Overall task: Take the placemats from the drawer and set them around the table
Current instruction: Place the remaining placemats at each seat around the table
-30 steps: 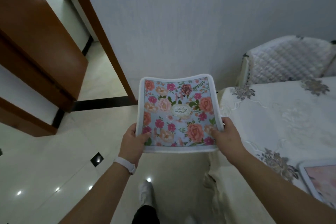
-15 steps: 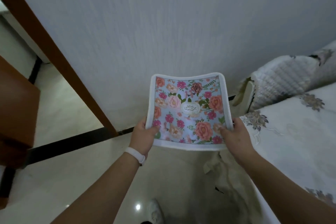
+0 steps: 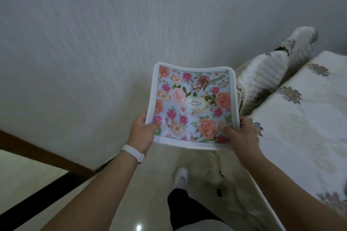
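L hand (image 3: 142, 133) fingers (image 3: 154, 124) grip the floral placemat (image 3: 191, 105) at its near-left corner, thumb on top. R hand (image 3: 242, 137) pinches the near-right corner the same way. Placemat is in the air, print side up, bowed, far edge toward the wall (image 3: 93, 43). It looks near-square, so long axis can't be told. Right of placemat is the desk (image 3: 300, 127) w/ embroidered cloth, w/ a quilted chair cover (image 3: 266, 73) off the far-right corner. Vs 0.5 s ago: grip unchanged, brown door frame (image 3: 37, 152) now low-left of placemat.
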